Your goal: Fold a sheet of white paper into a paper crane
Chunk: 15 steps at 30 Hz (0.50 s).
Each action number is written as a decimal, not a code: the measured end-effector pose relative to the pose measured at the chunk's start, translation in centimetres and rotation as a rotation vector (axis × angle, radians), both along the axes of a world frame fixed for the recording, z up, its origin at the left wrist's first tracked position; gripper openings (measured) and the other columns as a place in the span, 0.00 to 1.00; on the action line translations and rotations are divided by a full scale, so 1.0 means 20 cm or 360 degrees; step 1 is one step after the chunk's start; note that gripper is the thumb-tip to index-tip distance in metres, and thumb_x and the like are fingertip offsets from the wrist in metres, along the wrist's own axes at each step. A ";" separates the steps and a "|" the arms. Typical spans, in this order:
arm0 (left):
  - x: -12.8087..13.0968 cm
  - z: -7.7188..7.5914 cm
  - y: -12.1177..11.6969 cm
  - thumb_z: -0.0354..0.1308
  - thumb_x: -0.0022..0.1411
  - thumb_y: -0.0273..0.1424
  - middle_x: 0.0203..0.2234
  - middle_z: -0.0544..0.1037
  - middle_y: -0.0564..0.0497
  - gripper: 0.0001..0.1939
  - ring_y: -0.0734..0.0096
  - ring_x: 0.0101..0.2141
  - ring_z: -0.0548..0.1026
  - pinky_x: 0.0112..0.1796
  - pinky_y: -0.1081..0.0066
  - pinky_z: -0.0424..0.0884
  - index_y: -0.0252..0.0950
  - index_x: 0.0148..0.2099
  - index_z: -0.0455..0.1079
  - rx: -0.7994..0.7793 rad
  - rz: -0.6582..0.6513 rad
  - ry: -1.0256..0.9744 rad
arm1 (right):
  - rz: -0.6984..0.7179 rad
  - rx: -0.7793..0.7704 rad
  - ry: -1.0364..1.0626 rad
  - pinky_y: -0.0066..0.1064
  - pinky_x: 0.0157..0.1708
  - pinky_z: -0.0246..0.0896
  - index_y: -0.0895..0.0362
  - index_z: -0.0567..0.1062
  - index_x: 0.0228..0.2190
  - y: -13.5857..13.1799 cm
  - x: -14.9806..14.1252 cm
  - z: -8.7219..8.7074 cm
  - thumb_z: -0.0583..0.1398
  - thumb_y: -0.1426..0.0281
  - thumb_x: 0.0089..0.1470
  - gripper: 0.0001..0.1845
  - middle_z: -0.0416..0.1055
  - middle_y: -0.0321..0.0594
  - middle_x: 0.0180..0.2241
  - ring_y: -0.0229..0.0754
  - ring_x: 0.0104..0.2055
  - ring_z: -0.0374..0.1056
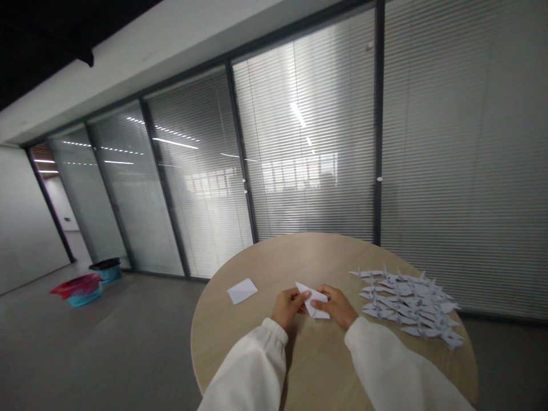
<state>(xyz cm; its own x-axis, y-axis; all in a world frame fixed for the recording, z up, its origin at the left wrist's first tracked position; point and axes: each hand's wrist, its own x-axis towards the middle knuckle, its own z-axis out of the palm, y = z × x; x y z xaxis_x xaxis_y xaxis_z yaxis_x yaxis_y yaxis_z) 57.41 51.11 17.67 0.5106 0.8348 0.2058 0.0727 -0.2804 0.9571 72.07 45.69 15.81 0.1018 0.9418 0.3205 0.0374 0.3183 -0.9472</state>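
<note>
Nearest to me, two white sleeves [250,365] reach in over a round wooden table [317,257], their gathered cuffs close about the wrists. The left hand [287,308] has its thumb and fingers closed in a pinch on the left side of a folded white paper [319,311], the thumb tip pressing on its upper face. The right hand [339,308] grips the same paper from the other side: its thumb lies across the face, its forefinger curls along the far right edge, and the remaining fingers are mostly out of sight. So the paper sits between the two sets of fingers, one pointed corner sticking up past the left thumb and a broader lower corner showing below the right.

To the left, well apart from the hands, a creased white sheet [242,291] lies on the tabletop. On the right, many folded paper cranes [411,302] stand crowded in rows near the rim.

Beyond, on the grey floor, are a blue tub with a red liner [81,291] and another with a black one [108,270]. Behind everything runs a dark-framed glass partition with blinds [308,131].
</note>
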 end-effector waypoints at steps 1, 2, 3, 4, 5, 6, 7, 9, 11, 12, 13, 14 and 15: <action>0.00 0.00 0.00 0.58 0.45 0.47 0.15 0.68 0.52 0.22 0.75 0.18 0.65 0.22 0.75 0.62 0.29 0.25 0.71 0.0010 0.0003 0.0004 | 0.0003 0.0001 0.0001 0.26 0.23 0.58 0.59 0.68 0.25 0.00 0.00 0.00 0.65 0.62 0.35 0.17 0.70 0.34 0.22 0.36 0.24 0.65; 0.00 0.00 -0.01 0.58 0.45 0.47 0.15 0.67 0.53 0.22 0.76 0.18 0.64 0.21 0.76 0.61 0.29 0.24 0.70 0.0031 0.0012 0.0010 | 0.0013 -0.0007 0.0007 0.26 0.24 0.58 0.59 0.68 0.25 0.00 0.00 0.01 0.65 0.62 0.35 0.16 0.70 0.34 0.22 0.36 0.24 0.65; 0.00 0.00 -0.01 0.57 0.46 0.47 0.14 0.67 0.53 0.22 0.77 0.17 0.63 0.21 0.76 0.60 0.30 0.23 0.70 0.0072 0.0022 0.0028 | 0.0030 -0.0022 0.0015 0.26 0.24 0.57 0.59 0.68 0.25 0.00 -0.01 0.01 0.65 0.62 0.35 0.17 0.71 0.34 0.22 0.36 0.24 0.65; -0.01 0.00 -0.01 0.56 0.47 0.47 0.14 0.66 0.54 0.22 0.77 0.17 0.63 0.21 0.77 0.59 0.30 0.22 0.69 0.0136 0.0035 0.0063 | 0.0052 -0.0039 0.0025 0.26 0.24 0.57 0.59 0.67 0.25 -0.01 -0.01 0.01 0.65 0.62 0.35 0.17 0.71 0.35 0.22 0.36 0.24 0.65; -0.01 0.00 -0.01 0.55 0.48 0.47 0.14 0.66 0.54 0.22 0.77 0.17 0.62 0.21 0.77 0.58 0.30 0.22 0.69 0.0217 0.0052 0.0113 | 0.0077 -0.0061 0.0032 0.26 0.24 0.58 0.59 0.67 0.25 0.00 -0.01 0.01 0.65 0.62 0.34 0.18 0.71 0.35 0.23 0.36 0.24 0.66; -0.02 0.01 -0.01 0.54 0.50 0.47 0.14 0.66 0.54 0.22 0.77 0.18 0.62 0.21 0.77 0.57 0.30 0.21 0.68 0.0308 0.0072 0.0172 | 0.0100 -0.0084 0.0034 0.27 0.24 0.58 0.59 0.67 0.25 0.00 -0.01 0.01 0.66 0.62 0.33 0.18 0.71 0.35 0.23 0.36 0.24 0.66; -0.03 0.01 -0.01 0.52 0.51 0.47 0.14 0.66 0.54 0.22 0.77 0.18 0.63 0.21 0.77 0.57 0.31 0.21 0.68 0.0399 0.0094 0.0234 | 0.0117 -0.0105 0.0025 0.27 0.24 0.58 0.59 0.67 0.25 0.00 -0.01 0.00 0.66 0.61 0.33 0.19 0.71 0.35 0.23 0.36 0.24 0.66; -0.04 0.01 -0.01 0.51 0.53 0.46 0.15 0.67 0.53 0.22 0.77 0.19 0.63 0.22 0.78 0.56 0.31 0.21 0.68 0.0534 0.0137 0.0349 | 0.0136 -0.0144 -0.0013 0.26 0.24 0.57 0.60 0.68 0.25 0.01 -0.01 -0.01 0.66 0.61 0.32 0.19 0.70 0.35 0.22 0.36 0.23 0.65; -0.04 0.01 0.00 0.50 0.53 0.46 0.15 0.66 0.54 0.22 0.77 0.19 0.63 0.22 0.78 0.56 0.31 0.21 0.67 0.0597 0.0173 0.0425 | 0.0144 -0.0172 -0.0071 0.26 0.22 0.55 0.60 0.69 0.24 0.03 0.00 -0.03 0.65 0.60 0.32 0.19 0.69 0.34 0.21 0.35 0.22 0.64; -0.04 0.01 0.00 0.50 0.53 0.46 0.15 0.66 0.54 0.22 0.77 0.19 0.62 0.22 0.78 0.56 0.31 0.20 0.67 0.0603 0.0181 0.0444 | 0.0155 -0.0171 -0.0081 0.25 0.22 0.55 0.61 0.69 0.24 0.03 0.00 -0.04 0.65 0.60 0.32 0.19 0.69 0.34 0.21 0.35 0.22 0.63; -0.04 0.01 0.00 0.50 0.53 0.46 0.15 0.66 0.54 0.22 0.77 0.19 0.62 0.22 0.77 0.56 0.31 0.21 0.67 0.0587 0.0176 0.0440 | 0.0154 -0.0169 -0.0089 0.25 0.22 0.54 0.61 0.70 0.24 0.04 0.01 -0.05 0.65 0.60 0.32 0.19 0.69 0.34 0.21 0.35 0.22 0.63; -0.04 0.01 0.00 0.50 0.52 0.46 0.15 0.66 0.54 0.22 0.77 0.20 0.62 0.22 0.77 0.57 0.31 0.22 0.67 0.0554 0.0161 0.0413 | 0.0144 -0.0168 -0.0093 0.25 0.22 0.54 0.61 0.70 0.24 0.04 0.01 -0.05 0.66 0.60 0.32 0.19 0.69 0.34 0.21 0.35 0.22 0.63; -0.03 0.01 0.00 0.50 0.52 0.46 0.16 0.66 0.54 0.22 0.77 0.20 0.63 0.23 0.77 0.57 0.31 0.23 0.68 0.0512 0.0138 0.0369 | 0.0131 -0.0164 -0.0093 0.26 0.22 0.54 0.61 0.70 0.24 0.04 0.01 -0.05 0.66 0.59 0.32 0.19 0.69 0.34 0.21 0.35 0.22 0.63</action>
<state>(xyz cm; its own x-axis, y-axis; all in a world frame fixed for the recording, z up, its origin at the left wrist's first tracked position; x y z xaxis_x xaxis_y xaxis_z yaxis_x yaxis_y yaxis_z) 56.80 51.11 17.95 0.5049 0.7885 0.3512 0.3128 -0.5463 0.7770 72.28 46.46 14.83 0.0065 0.9743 0.2250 0.0714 0.2240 -0.9720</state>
